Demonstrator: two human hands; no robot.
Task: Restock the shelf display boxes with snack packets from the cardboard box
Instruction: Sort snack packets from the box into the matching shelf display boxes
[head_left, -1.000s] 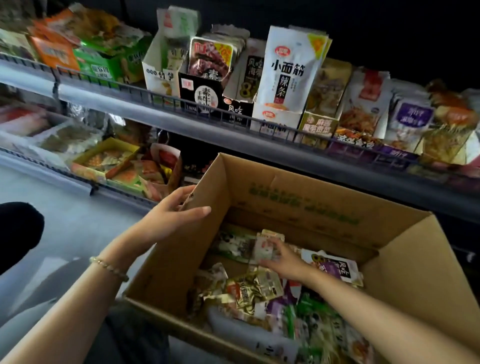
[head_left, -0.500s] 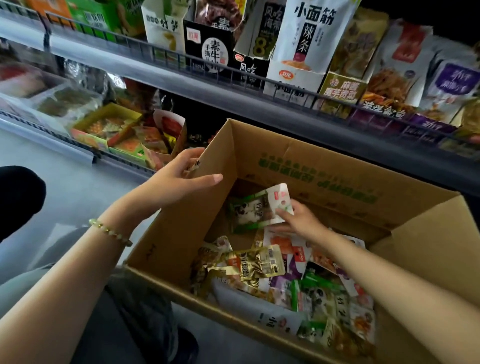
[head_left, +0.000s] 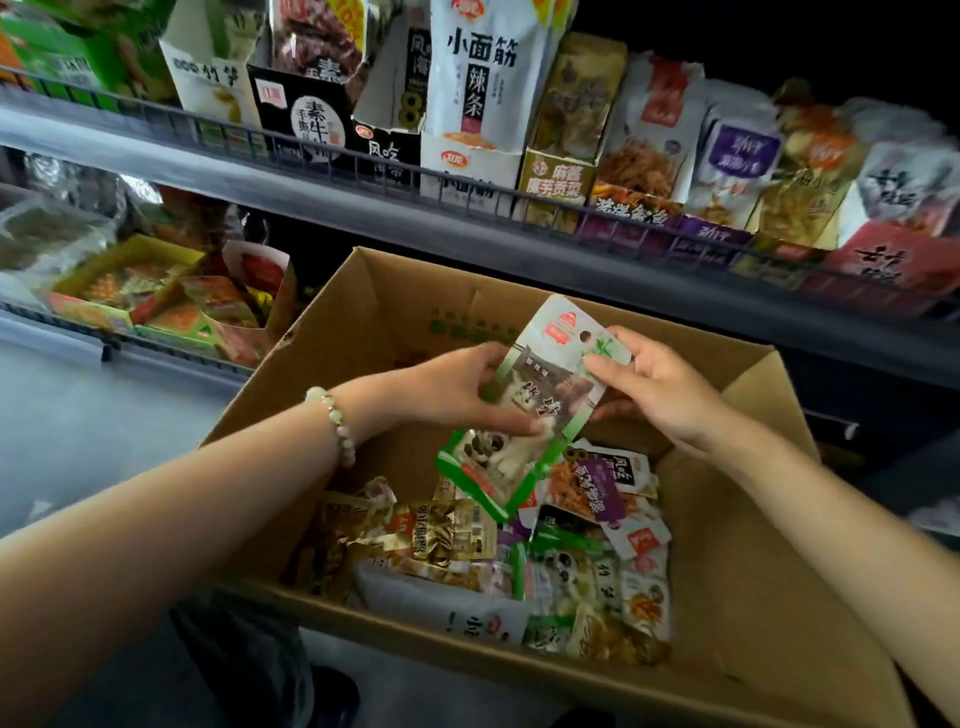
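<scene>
An open cardboard box (head_left: 358, 332) stands in front of me, with several mixed snack packets (head_left: 550, 566) lying on its bottom. Above the box I hold a green and white snack packet (head_left: 550, 384) with both hands. My left hand (head_left: 467, 387) grips its left edge, thumb across the front. My right hand (head_left: 649, 382) pinches its upper right corner. A second green packet (head_left: 488, 467) hangs just below the first, overlapped by it. Display boxes (head_left: 467, 166) with upright packets line the upper shelf behind.
The upper shelf has a wire front rail (head_left: 332, 140) and a grey edge. At the lower left, a lower shelf carries a yellow display box (head_left: 124, 275) and loose orange packets. Grey floor (head_left: 93, 415) lies left of the box. My dark shoe (head_left: 327, 696) shows at the bottom.
My right hand lifted the green and white packet out of the box. My left hand left the box flap and took hold of the packet's left edge.
</scene>
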